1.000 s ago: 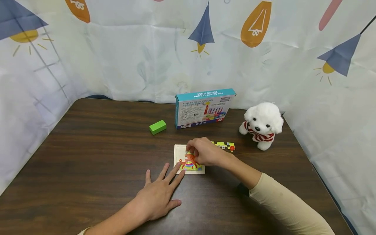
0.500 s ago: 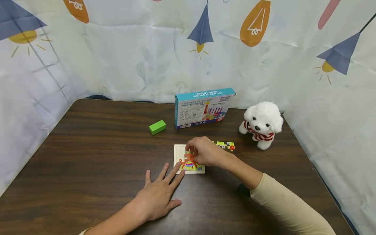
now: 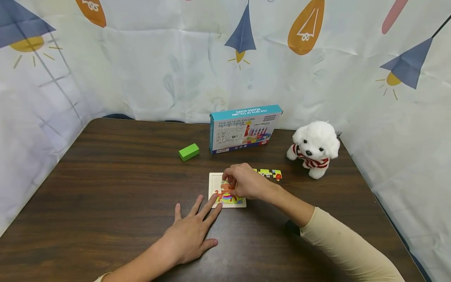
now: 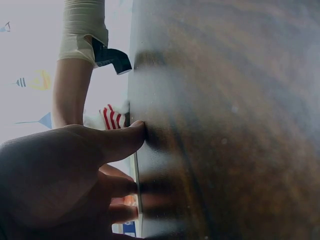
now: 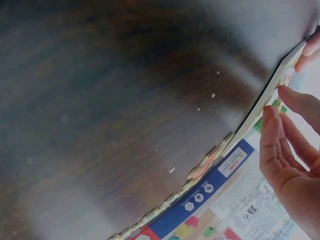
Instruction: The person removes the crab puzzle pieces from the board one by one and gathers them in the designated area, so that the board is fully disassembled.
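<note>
A small jigsaw puzzle in a pale wooden tray [image 3: 214, 180] lies mid-table, showing part of an orange animal with a rainbow-striped body [image 3: 226, 196]. My left hand [image 3: 190, 235] is spread flat on the table, its fingertips on the tray's near left corner. Over the tray's right half, my right hand [image 3: 248, 182] bends its fingers and thumb around a puzzle piece, mostly hidden by the hand. In the right wrist view the thumb and fingers of the right hand [image 5: 295, 145] come close together at the tray's edge. Several loose puzzle pieces [image 3: 265, 173] lie behind the right hand.
A green block [image 3: 189, 152] lies behind and left of the tray. At the back stands a blue and white toy box [image 3: 244, 130]. A white plush dog [image 3: 314, 149] in a red-striped top stands at the right. A printed cloth [image 3: 141, 70] hangs behind the table.
Both hands stay almost where they were. The right fingers shift only very slightly over the tray, and the whole view moves a little.
</note>
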Motion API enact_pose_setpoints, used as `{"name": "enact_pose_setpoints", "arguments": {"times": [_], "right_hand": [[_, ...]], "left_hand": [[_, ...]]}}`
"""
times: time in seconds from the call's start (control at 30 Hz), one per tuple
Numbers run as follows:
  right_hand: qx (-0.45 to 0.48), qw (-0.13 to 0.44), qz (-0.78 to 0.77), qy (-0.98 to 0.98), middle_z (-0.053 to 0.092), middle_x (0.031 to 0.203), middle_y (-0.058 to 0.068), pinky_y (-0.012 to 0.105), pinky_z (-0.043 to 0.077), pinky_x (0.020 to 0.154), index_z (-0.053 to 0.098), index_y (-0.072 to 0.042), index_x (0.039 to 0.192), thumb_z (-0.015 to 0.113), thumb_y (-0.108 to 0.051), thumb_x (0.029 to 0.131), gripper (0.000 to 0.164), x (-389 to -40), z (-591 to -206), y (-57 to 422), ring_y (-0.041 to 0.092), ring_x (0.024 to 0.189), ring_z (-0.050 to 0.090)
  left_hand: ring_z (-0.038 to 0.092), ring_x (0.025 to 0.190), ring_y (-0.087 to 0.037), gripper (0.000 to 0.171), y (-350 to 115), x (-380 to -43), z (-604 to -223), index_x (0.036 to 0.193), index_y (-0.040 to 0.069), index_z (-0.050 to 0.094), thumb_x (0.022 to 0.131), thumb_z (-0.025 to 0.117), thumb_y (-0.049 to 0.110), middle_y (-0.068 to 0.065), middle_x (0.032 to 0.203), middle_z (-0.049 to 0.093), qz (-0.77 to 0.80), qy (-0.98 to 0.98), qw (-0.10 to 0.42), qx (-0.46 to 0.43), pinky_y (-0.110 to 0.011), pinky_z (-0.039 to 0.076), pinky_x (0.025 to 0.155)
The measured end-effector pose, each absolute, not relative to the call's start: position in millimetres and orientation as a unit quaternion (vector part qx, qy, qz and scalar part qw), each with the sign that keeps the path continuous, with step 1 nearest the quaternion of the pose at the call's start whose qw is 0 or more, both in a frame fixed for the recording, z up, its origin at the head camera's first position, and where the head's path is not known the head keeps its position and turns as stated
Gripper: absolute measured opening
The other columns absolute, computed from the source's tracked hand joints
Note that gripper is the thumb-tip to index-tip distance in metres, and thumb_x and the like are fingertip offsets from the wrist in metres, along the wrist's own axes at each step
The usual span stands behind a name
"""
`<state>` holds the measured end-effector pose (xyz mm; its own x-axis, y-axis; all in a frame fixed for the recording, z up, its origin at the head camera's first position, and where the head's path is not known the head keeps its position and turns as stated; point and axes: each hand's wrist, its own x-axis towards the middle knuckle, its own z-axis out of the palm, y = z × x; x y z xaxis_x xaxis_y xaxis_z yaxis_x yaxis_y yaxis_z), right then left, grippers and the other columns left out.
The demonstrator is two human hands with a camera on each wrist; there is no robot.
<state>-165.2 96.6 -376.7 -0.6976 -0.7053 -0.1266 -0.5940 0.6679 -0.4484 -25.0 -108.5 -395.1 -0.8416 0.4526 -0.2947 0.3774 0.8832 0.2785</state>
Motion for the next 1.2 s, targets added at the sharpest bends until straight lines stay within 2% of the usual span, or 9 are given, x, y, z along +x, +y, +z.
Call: {"name": "enact_pose_setpoints", "arguments": {"times": [0.4,0.8,1.2], "right_hand": [[-0.331,0.143,-0.212,0.908,0.072,0.098,-0.001,0.022,0.056,0.072,0.075,-0.011,0.117,0.089,-0.014,0.083,0.037,-168.3,-369.7,106.8,0.011,0.085,0.068],[-0.303,0.124,-0.222,0.918,0.073,0.095,-0.003,0.023,0.056,0.073,0.076,-0.011,0.113,0.089,-0.014,0.082,0.034,-168.1,-365.2,141.0,0.011,0.084,0.069],[-0.276,0.152,-0.260,0.913,0.074,0.094,-0.004,0.025,0.057,0.072,0.078,-0.012,0.112,0.090,-0.010,0.079,0.035,-170.5,-368.9,183.5,0.011,0.082,0.069]], "left_hand": [[0.018,0.161,-0.039,0.087,-107.5,-24.6,-394.5,0.166,0.026,0.030,0.095,0.065,0.061,0.005,0.178,0.002,0.106,0.954,0.175,0.217,-0.089,0.020,0.105],[0.016,0.161,-0.038,0.087,-108.6,-24.8,-396.0,0.166,0.026,0.029,0.095,0.065,0.061,0.006,0.178,0.001,0.108,0.955,0.175,0.214,-0.089,0.019,0.105],[0.016,0.161,-0.038,0.086,-109.6,-25.5,-397.0,0.166,0.027,0.028,0.096,0.065,0.060,0.007,0.178,0.001,0.112,0.954,0.177,0.213,-0.089,0.018,0.106]]}}
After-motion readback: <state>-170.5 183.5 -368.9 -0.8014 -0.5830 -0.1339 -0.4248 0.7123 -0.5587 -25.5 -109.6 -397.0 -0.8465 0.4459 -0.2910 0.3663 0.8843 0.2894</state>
